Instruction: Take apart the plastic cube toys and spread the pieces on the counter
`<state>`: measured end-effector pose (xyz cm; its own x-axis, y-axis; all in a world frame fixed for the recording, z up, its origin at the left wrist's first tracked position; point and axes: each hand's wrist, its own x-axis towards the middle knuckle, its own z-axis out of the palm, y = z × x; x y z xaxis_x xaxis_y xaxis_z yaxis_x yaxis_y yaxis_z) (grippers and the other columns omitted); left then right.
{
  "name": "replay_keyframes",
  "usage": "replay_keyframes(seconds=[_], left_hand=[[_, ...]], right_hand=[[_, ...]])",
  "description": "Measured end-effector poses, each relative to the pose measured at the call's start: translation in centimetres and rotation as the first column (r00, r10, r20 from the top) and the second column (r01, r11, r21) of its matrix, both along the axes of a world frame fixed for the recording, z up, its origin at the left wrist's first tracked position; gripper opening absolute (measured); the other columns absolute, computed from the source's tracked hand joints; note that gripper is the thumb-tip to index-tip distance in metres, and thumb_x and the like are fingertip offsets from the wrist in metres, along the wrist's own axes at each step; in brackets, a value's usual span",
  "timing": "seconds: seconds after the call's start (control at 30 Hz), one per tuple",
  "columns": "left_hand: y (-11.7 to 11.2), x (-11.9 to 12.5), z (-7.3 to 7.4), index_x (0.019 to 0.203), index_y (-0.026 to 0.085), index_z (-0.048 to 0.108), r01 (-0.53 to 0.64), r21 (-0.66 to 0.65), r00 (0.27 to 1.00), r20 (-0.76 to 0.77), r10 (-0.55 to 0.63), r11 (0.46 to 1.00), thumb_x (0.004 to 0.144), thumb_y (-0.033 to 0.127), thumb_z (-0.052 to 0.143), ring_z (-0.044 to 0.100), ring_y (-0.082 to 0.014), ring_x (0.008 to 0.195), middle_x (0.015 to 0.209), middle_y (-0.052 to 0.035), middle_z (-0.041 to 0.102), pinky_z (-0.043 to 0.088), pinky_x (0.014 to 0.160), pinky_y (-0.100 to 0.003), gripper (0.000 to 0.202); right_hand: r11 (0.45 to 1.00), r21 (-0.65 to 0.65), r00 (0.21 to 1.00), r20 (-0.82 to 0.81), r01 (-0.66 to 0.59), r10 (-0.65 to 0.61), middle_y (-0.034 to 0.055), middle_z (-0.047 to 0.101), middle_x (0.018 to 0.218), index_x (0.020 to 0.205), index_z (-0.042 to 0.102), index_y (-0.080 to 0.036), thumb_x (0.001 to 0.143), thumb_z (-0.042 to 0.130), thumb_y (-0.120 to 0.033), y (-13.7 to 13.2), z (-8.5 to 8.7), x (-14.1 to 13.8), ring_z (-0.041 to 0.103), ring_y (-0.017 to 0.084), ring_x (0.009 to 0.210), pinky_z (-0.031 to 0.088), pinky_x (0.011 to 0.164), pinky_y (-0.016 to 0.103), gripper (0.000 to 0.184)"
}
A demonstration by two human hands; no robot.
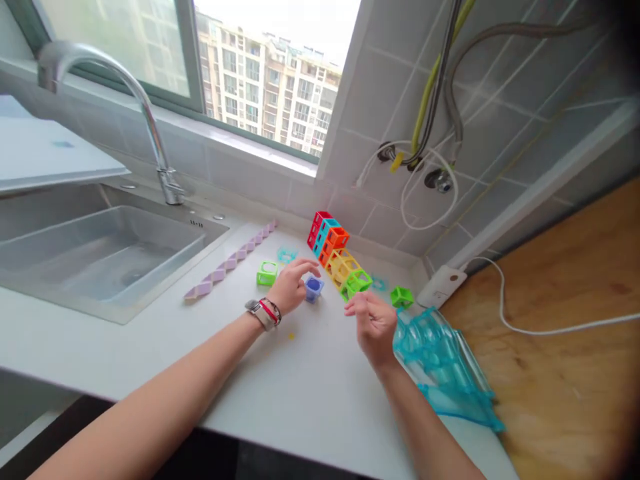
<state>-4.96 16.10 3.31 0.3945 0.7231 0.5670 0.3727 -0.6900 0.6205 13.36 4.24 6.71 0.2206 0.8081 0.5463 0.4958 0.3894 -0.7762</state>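
My left hand (291,285) reaches over the counter with its thumb and fingers apart. Just beside its thumb sits a blue-violet open-frame toy cube (314,289); I cannot tell whether they touch. A bright green cube (267,273) lies left of this hand. My right hand (373,322) is curled, fingertips drawn together at the near end of a row of cubes; anything inside them is hidden. That row has a green cube (356,283) closest to me, then yellow cubes (340,264), with orange (334,245), light blue (325,235) and red cubes (317,230) stacked behind.
A pale purple zigzag strip (230,263) lies by the sink (115,313). Pale blue pieces (287,255) rest near the wall. Another green cube (401,297) and a crumpled turquoise plastic sheet (440,353) are at right, beside a power strip (443,285) and wooden board (555,320).
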Motion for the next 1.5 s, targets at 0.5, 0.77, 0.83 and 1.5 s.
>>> replay_keyframes(seconds=[0.5,0.77,0.83,1.5], left_hand=[[-3.4,1.9,0.6,0.109,0.022,0.068,0.109,0.148,0.992,-0.08,-0.098,0.983,0.068,-0.01,0.043,0.058,-0.0215,0.118,0.119,-0.0058,0.068,0.049,0.107,-0.038,0.057],[-1.8,4.4,1.5,0.119,0.022,0.068,-0.061,0.254,0.976,-0.185,0.11,0.965,0.074,-0.005,0.05,0.04,-0.0288,0.142,0.146,-0.0099,0.051,0.041,0.117,-0.048,0.056],[-0.4,5.6,2.4,0.119,0.02,0.069,-0.049,0.238,0.97,-0.219,0.103,0.97,0.075,-0.003,0.053,0.042,-0.0293,0.14,0.144,-0.0116,0.052,0.043,0.116,-0.047,0.052],[0.9,6.7,0.0,0.146,0.025,0.049,0.058,0.246,0.896,-0.44,0.058,0.967,0.076,0.003,0.053,0.046,-0.0271,0.14,0.159,-0.0098,0.041,0.045,0.106,-0.041,0.073]], right_hand=[[0.928,-0.046,0.921,-0.111,0.37,-0.373,0.0118,0.066,0.104,0.1,0.065,-0.017,0.093,0.052,-0.043,1.8,-3.8,2.7,0.064,0.024,0.098,0.053,0.083,0.036,0.03],[0.904,-0.407,0.811,-0.48,0.133,-0.336,0.0019,0.065,0.099,0.113,0.059,-0.023,0.076,0.067,-0.041,2.6,-5.5,2.6,0.066,0.014,0.068,0.047,0.046,0.02,0.043],[0.887,-0.453,0.763,-0.541,0.091,-0.354,0.0003,0.065,0.097,0.11,0.061,-0.025,0.074,0.069,-0.039,2.5,-5.3,2.7,0.066,0.012,0.066,0.046,0.044,0.017,0.041],[0.893,-0.391,0.702,-0.7,-0.222,-0.132,0.0046,0.071,0.107,0.114,0.065,-0.021,0.074,0.074,-0.031,2.9,-5.1,3.1,0.073,0.017,0.073,0.057,0.055,0.025,0.042]])
